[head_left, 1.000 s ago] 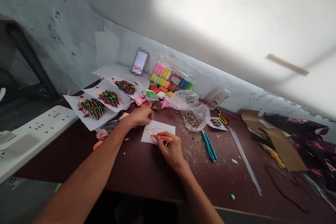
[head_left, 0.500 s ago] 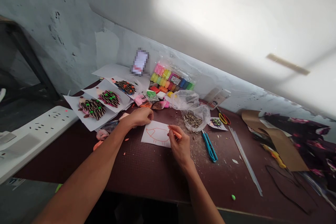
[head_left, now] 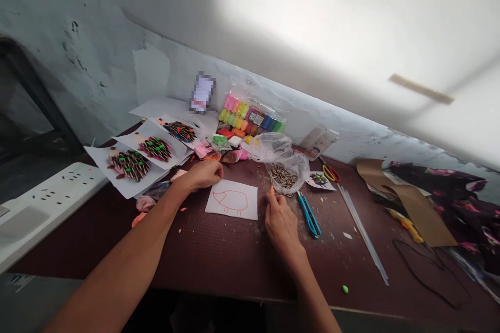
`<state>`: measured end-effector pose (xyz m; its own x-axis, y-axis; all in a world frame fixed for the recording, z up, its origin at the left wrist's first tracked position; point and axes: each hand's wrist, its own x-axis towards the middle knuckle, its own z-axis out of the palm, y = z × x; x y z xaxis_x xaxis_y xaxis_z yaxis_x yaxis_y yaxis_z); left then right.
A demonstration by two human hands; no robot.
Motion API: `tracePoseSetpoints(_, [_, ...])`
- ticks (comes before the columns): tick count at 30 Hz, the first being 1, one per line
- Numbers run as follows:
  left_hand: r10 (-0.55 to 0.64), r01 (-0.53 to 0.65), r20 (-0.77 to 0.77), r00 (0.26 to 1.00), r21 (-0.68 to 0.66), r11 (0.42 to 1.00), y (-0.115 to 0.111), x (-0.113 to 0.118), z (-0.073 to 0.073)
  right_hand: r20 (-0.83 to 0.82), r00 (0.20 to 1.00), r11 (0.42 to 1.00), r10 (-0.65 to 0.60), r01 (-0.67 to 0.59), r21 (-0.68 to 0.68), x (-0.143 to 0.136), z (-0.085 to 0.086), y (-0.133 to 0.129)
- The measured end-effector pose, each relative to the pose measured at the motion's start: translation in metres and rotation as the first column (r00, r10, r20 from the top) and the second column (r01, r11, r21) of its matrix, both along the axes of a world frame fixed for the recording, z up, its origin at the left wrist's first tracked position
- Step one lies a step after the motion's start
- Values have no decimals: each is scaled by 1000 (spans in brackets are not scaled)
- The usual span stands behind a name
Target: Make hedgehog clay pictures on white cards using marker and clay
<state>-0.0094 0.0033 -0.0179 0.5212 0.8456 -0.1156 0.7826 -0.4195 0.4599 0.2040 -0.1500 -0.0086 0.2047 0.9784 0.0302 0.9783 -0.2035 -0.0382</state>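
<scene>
At far left, a white plastic power strip point(head_left: 58, 200) lies along the tabletop point(head_left: 219, 255), which is maroon with a finely pebbled surface. Beside it are overlapping paper sheets point(head_left: 127, 187) bearing three rounded figures point(head_left: 130, 165), bristling with dark, pointed, striped pieces and dotted green or orange.

The left hand point(head_left: 205, 174) is at the upper left corner of a small white paper point(head_left: 231, 200), its position there unchanged from half a second ago. Its fingers are curled; I cannot tell whether its grip pinches anything. The paper lies flat, showing an orange outline: pointed snout, rounded body, short straight legs. Earlier the right hand covered part of this sheet; the whole drawing is now exposed. Behind it sit soft, bright blocks of clay point(head_left: 250, 117) in clear plastic.

The right hand point(head_left: 282, 221) has moved off the paper to the right, its grip closed around an orange pen point(head_left: 272, 188), of which only the end shows. Just behind is a crumpled, transparent bag point(head_left: 299, 171) of slender striped seeds point(head_left: 283, 177). Further right lie a blue cutter point(head_left: 309, 216), long translucent sticks point(head_left: 363, 234) and stiff brown cardboard point(head_left: 424, 216).
</scene>
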Motion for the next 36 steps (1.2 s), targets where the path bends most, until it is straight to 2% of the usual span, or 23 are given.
tracePoseSetpoints(5, [28,-27,-23,999,49,998,-2,2,-2,57,998,999,4,-1,-48,8,1,-2])
tracePoseSetpoints(14, [77,-73,-31,997,104,992,-3,5,-1,37,999,994,-18,22,-106,5,11,-5])
tracePoseSetpoints(22, [71,-67,-35,997,111,992,0,5,-5,13,999,998,37,-37,57,-2,21,-3])
tracePoseSetpoints(28, [84,-88,28,996,154,984,1,6,-6,-55,982,977,182,-175,124,-27,34,23])
tracePoseSetpoints(31, [93,-107,81,992,187,976,0,6,-6,-108,974,964,197,-173,201,-35,27,43])
tracePoseSetpoints(36, [119,-144,130,984,214,966,1,4,-3,-272,941,925,201,-90,370,-30,-1,66])
